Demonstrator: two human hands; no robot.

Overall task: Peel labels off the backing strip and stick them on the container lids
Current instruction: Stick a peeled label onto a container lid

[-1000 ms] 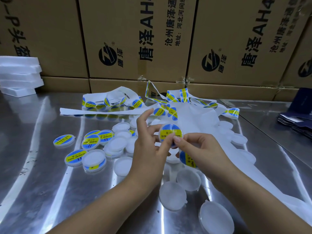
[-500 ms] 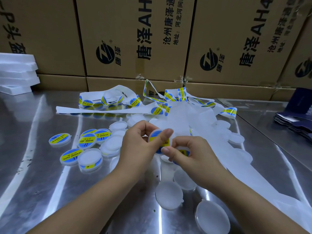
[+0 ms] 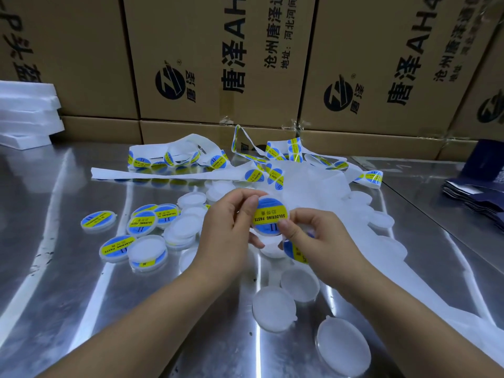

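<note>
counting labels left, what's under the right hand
A blue and yellow label peeks out beneath the right hand. The hand covers the rest of it and whatever else lies below.

Labels [image 3: 269, 215] blue w/ yellow band, black txt; lids [image 3: 273, 308] translucent white; boxes [image 3: 218, 58] tan.

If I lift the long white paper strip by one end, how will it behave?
Probably floppy: the paper strip lies in loops and twists on the metal table. Likely light, being thin; it may slide on that shiny surface.
</note>
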